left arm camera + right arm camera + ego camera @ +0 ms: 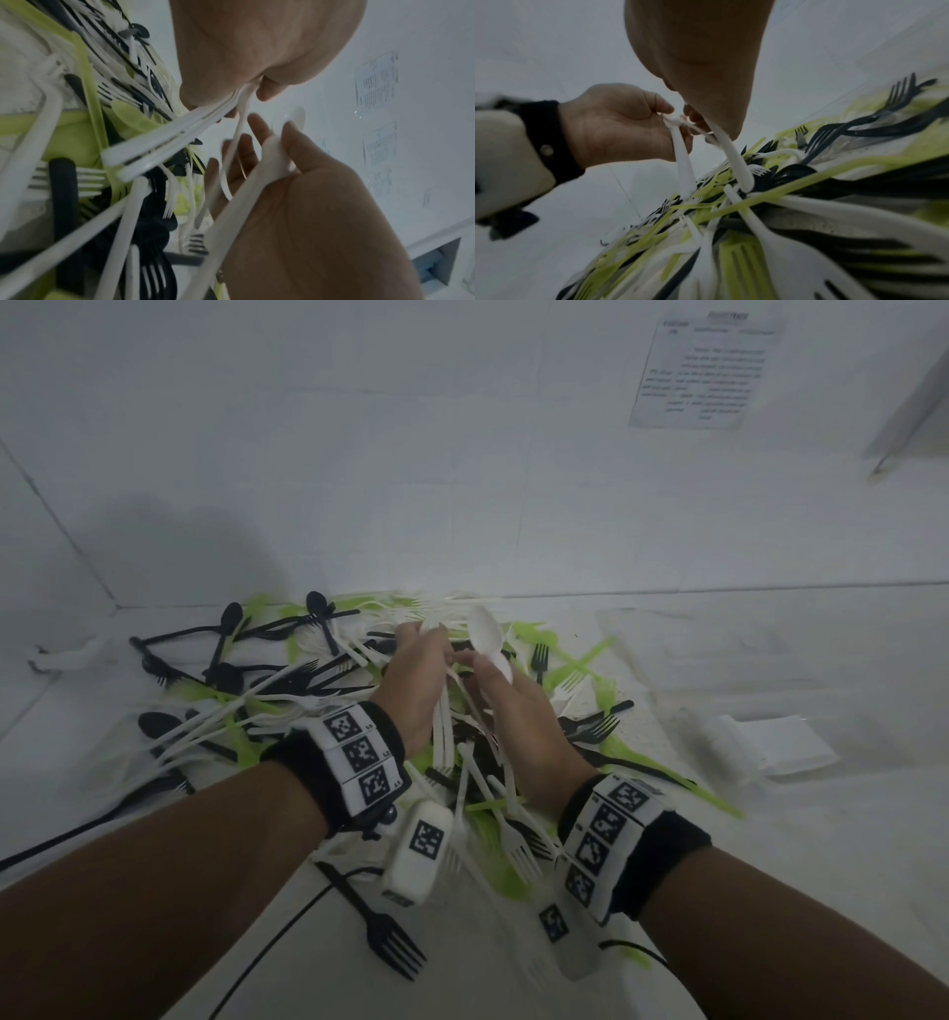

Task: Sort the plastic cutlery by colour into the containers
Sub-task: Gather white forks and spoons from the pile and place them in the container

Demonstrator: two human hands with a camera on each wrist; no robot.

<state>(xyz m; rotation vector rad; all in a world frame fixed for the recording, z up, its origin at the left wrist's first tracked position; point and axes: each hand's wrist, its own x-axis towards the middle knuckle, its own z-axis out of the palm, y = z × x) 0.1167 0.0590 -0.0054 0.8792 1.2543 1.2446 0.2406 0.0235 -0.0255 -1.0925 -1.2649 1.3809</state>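
Observation:
A mixed pile of black, white and green plastic cutlery [287,690] lies on the white table. Above the middle of the pile, my left hand [421,654] grips a bundle of white cutlery [442,737] whose handles hang down below the palm. Close beside it on the right, my right hand [500,685] pinches a white spoon [485,631], bowl pointing up and away. In the left wrist view the left hand [257,60] clasps the white handles [164,142], and the right hand [321,203] holds its spoon handle [257,172]. In the right wrist view both hands [618,125] nearly touch.
A lone black fork [382,932] lies near me under the left wrist. A flat white folded item [770,744] sits on the table to the right. A printed sheet [708,372] hangs on the wall. The wall corner closes off the back left.

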